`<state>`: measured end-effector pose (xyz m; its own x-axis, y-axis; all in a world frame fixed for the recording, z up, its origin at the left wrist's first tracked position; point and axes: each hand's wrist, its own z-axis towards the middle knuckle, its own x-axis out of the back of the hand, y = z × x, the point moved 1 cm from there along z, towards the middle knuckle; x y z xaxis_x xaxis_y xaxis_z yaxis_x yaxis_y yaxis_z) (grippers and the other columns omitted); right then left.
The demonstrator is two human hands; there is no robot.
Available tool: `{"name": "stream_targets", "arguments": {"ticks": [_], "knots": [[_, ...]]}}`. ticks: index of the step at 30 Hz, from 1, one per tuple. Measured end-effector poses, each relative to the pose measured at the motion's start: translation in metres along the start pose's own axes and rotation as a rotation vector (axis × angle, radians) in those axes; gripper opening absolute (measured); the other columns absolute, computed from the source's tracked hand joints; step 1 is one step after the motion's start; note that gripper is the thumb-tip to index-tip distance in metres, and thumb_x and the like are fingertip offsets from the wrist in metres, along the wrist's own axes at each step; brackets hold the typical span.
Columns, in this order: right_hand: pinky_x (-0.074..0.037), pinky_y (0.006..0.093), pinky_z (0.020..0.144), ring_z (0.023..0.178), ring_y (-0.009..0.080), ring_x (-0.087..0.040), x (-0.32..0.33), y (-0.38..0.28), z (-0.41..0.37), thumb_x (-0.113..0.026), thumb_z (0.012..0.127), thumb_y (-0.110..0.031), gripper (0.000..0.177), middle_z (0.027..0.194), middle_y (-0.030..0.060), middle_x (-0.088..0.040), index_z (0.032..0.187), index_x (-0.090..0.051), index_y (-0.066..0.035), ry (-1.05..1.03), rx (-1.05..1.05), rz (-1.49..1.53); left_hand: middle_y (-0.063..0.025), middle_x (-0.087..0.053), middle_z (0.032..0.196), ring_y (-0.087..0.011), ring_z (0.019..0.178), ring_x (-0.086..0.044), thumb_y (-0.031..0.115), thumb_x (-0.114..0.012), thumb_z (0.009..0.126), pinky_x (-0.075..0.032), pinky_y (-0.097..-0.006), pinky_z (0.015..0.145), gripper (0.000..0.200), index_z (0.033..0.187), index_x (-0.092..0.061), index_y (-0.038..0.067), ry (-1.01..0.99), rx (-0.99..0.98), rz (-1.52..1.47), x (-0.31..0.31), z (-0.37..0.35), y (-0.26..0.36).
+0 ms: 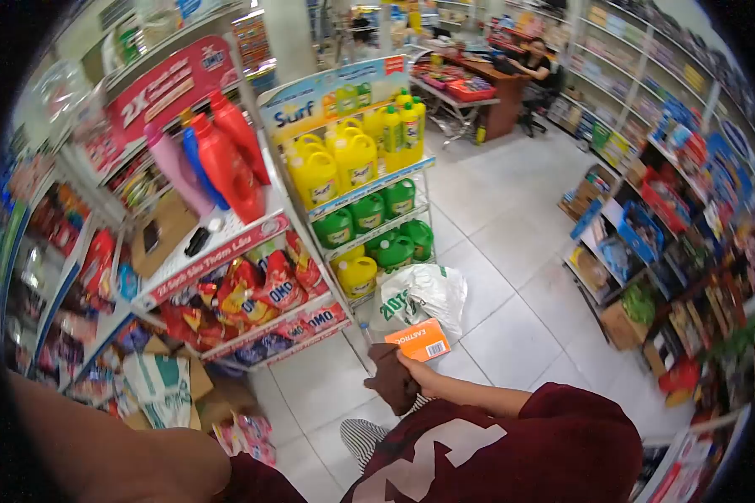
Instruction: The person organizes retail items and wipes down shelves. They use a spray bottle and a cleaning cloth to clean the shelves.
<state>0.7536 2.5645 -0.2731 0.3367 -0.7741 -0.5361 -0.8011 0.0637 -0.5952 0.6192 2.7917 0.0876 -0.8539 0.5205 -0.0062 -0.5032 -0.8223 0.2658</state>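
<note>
My right hand (421, 375) is closed on a dark brown cloth (392, 379), which hangs in front of my maroon shirt. Just beyond that hand is an orange box (419, 339) with a barcode, beside a white plastic bag (436, 295) with green print on the tiled floor. My left arm reaches out past the lower left edge, and its hand is out of sight.
Shelves hold red detergent packs (281, 285), tall red bottles (226, 159), yellow jugs (356, 159) and green jugs (390, 250). A flat carton (166, 235) lies on the left shelf. Crowded shelves (637, 226) line the right. A person (535, 63) sits by a desk (503, 101) at the back.
</note>
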Motion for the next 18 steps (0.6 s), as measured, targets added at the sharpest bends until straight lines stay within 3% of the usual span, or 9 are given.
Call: {"name": "stream_targets", "arguments": {"ticks": [3, 5, 7, 9, 11, 13, 16, 18], "knots": [[-0.041, 0.0363, 0.093, 0.113, 0.0195, -0.047, -0.004, 0.028, 0.016, -0.035, 0.09, -0.048, 0.055, 0.124, 0.008, -0.047, 0.131, -0.03, -0.01, 0.108, 0.087, 0.198, -0.0295, -0.049, 0.113, -0.0335, 0.101, -0.052, 0.025, -0.046, 0.076, -0.042, -0.0386, 0.085, 0.06, 0.126, -0.035, -0.006, -0.049, -0.006, -0.161, 0.008, 0.013, -0.049], [-0.039, 0.037, 0.095, 0.112, 0.0204, -0.047, -0.025, 0.046, 0.011, -0.035, 0.089, -0.05, 0.056, 0.126, 0.0086, -0.045, 0.129, -0.035, -0.01, 0.13, 0.217, 0.302, -0.0295, -0.049, 0.113, -0.0335, 0.101, -0.052, 0.025, -0.045, 0.076, -0.042, -0.0385, 0.086, 0.06, 0.126, -0.035, -0.006, -0.079, -0.011, -0.262, 0.016, 0.023, -0.077], [-0.036, 0.0374, 0.097, 0.114, 0.0208, -0.045, -0.052, 0.069, -0.006, -0.035, 0.089, -0.05, 0.056, 0.128, 0.0079, -0.044, 0.128, -0.037, -0.01, 0.281, 0.267, 0.453, -0.0294, -0.049, 0.113, -0.0335, 0.102, -0.052, 0.025, -0.045, 0.077, -0.042, -0.0384, 0.086, 0.059, 0.126, -0.035, -0.006, -0.098, -0.008, -0.353, 0.021, 0.034, -0.101], [-0.033, 0.0375, 0.1, 0.116, 0.0213, -0.043, -0.065, 0.114, -0.015, -0.035, 0.089, -0.051, 0.057, 0.128, 0.0069, -0.044, 0.129, -0.037, -0.01, 0.285, 0.497, 0.533, -0.0294, -0.048, 0.114, -0.0334, 0.102, -0.052, 0.025, -0.045, 0.077, -0.042, -0.0384, 0.086, 0.059, 0.126, -0.034, -0.006, -0.101, -0.006, -0.44, 0.022, 0.038, -0.119], [-0.031, 0.0375, 0.101, 0.119, 0.0219, -0.041, -0.112, 0.141, -0.048, -0.035, 0.088, -0.052, 0.06, 0.129, 0.0062, -0.043, 0.13, -0.035, -0.01, 0.468, 0.484, 0.653, -0.0294, -0.048, 0.114, -0.0334, 0.103, -0.051, 0.025, -0.045, 0.078, -0.042, -0.0383, 0.086, 0.059, 0.126, -0.034, -0.006, -0.096, 0.003, -0.533, 0.023, 0.035, -0.132], [-0.031, 0.0392, 0.101, 0.12, 0.0221, -0.039, -0.121, 0.202, -0.051, -0.036, 0.087, -0.054, 0.061, 0.13, 0.0066, -0.042, 0.13, -0.036, -0.011, 0.463, 0.582, 0.667, -0.0294, -0.048, 0.114, -0.0334, 0.103, -0.051, 0.025, -0.044, 0.078, -0.042, -0.0382, 0.087, 0.059, 0.126, -0.034, -0.006, -0.11, 0.005, -0.61, 0.023, 0.034, -0.138], [-0.031, 0.0412, 0.101, 0.122, 0.0236, -0.036, -0.15, 0.273, -0.072, -0.034, 0.086, -0.056, 0.062, 0.131, 0.0069, -0.041, 0.13, -0.036, -0.011, 0.614, 0.434, 0.829, -0.0294, -0.048, 0.114, -0.0333, 0.104, -0.051, 0.026, -0.044, 0.079, -0.042, -0.0381, 0.087, 0.058, 0.126, -0.034, -0.007, -0.139, 0.004, -0.736, 0.025, 0.03, -0.132], [-0.033, 0.042, 0.098, 0.118, 0.0264, -0.04, -0.183, 0.298, -0.09, -0.031, 0.088, -0.054, 0.061, 0.126, 0.009, -0.045, 0.129, -0.037, -0.01, 0.791, 0.477, 0.971, -0.0294, -0.048, 0.115, -0.0333, 0.105, -0.05, 0.026, -0.044, 0.079, -0.042, -0.038, 0.087, 0.058, 0.126, -0.034, -0.007, -0.151, 0.008, -0.829, 0.026, 0.028, -0.121]]}}
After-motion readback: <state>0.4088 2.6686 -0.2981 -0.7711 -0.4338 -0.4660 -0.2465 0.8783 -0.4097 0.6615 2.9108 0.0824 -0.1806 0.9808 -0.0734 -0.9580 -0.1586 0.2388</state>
